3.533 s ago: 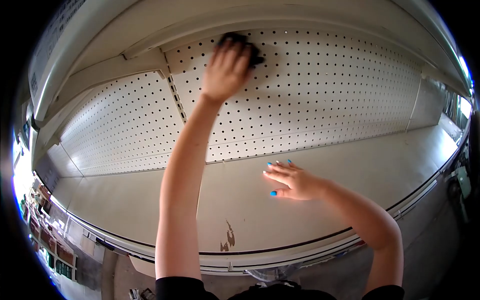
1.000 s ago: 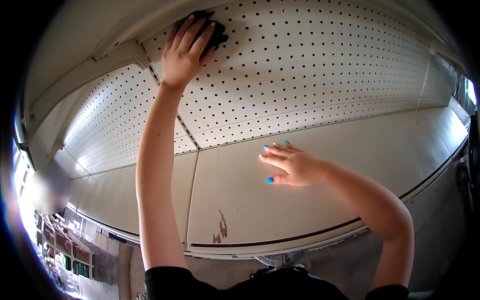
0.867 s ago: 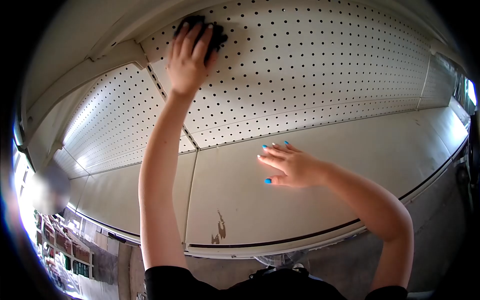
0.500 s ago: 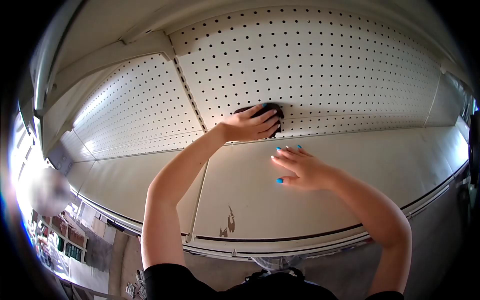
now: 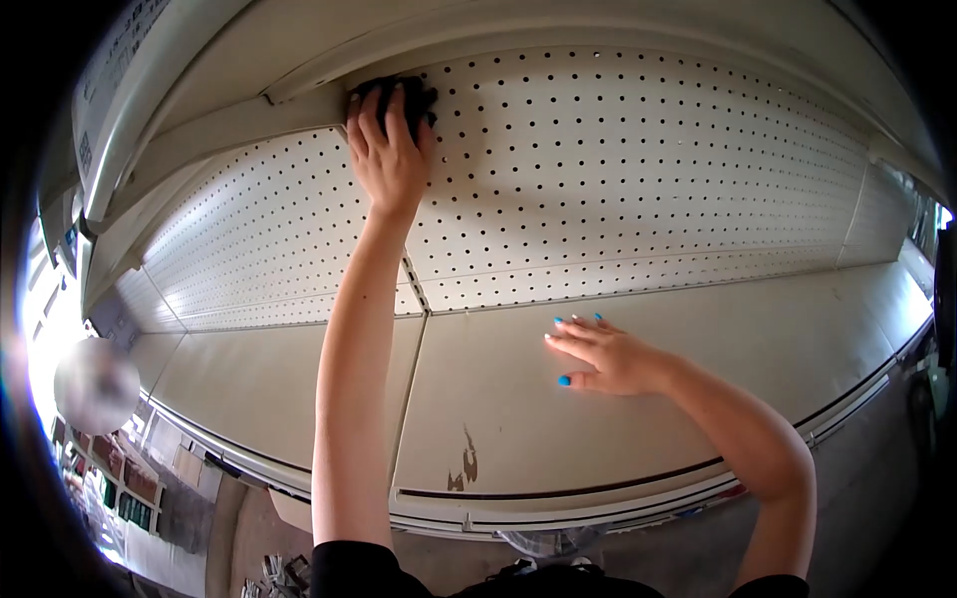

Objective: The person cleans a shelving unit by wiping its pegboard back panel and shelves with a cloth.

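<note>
My left hand (image 5: 392,159) is high up, its fingers curled over a black cloth (image 5: 411,98) pressed against the perforated back panel (image 5: 598,149). The cloth lies at the panel's upper left corner, right beside the shelf bracket (image 5: 239,125). Lower down, my right hand (image 5: 618,359) rests on the cream shelf (image 5: 578,429) with its fingers spread and blue and pale nails showing. Nothing is in it.
A worn patch of chipped paint (image 5: 464,463) marks the shelf near its front edge. Overhead runs the underside of another shelf (image 5: 419,35). At lower left, a rack with boxes (image 5: 125,483) stands beyond the floor.
My left hand has carried the black cloth up and to the left across the perforated panel, from its lower part to the top corner. My right hand stays on the shelf.
</note>
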